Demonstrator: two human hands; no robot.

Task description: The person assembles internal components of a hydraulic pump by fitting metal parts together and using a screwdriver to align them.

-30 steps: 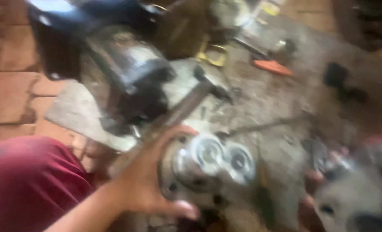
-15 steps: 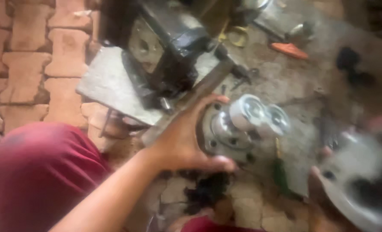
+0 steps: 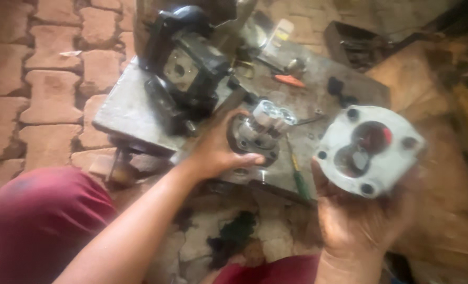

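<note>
- While it lies on the metal slab (image 3: 128, 113), the gear assembly (image 3: 260, 131) with two shiny round ends sits clamped in the left hand (image 3: 218, 150), fingers curled around its dark flange.
- Right of it, the right hand (image 3: 360, 221) grips a pale housing plate (image 3: 368, 150) from below, raised clear of the slab.
- Just between them lies a green-handled screwdriver (image 3: 299, 179).
- Behind stands a black pump body (image 3: 189, 68), with an orange-handled tool (image 3: 291, 80) farther back.

small white-yellow packet (image 3: 280, 36), slab's far edge
</note>
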